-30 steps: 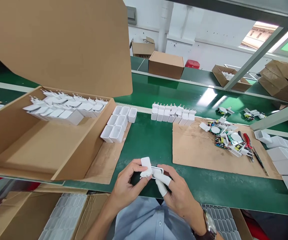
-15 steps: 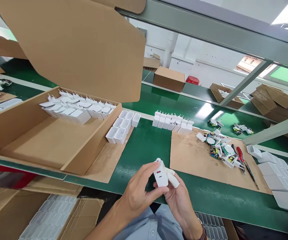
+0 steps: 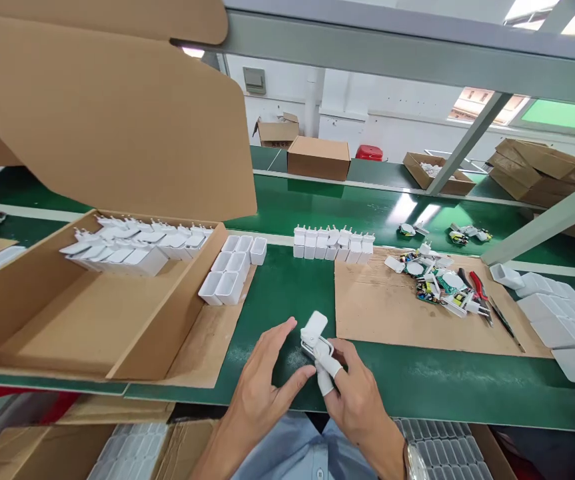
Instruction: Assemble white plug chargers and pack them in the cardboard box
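Observation:
My right hand (image 3: 350, 390) pinches a small white charger (image 3: 313, 335) between thumb and fingers that wear white finger cots, low over the green belt (image 3: 292, 287). My left hand (image 3: 267, 383) is beside it with fingers stretched out, off the charger. A row of white chargers (image 3: 332, 243) stands farther back on the belt. Empty white charger shells (image 3: 232, 267) sit on a cardboard sheet to the left.
A large open cardboard box (image 3: 42, 307) with rows of white chargers (image 3: 132, 243) is at left, its flap raised. A cardboard mat (image 3: 382, 313) at right carries circuit boards and red pliers (image 3: 480, 287). White trays (image 3: 562, 320) lie far right. Boxes stand across the belt.
My left hand has let go of the charger and opened. The right hand now holds it alone, turned to another side. The view shifted slightly.

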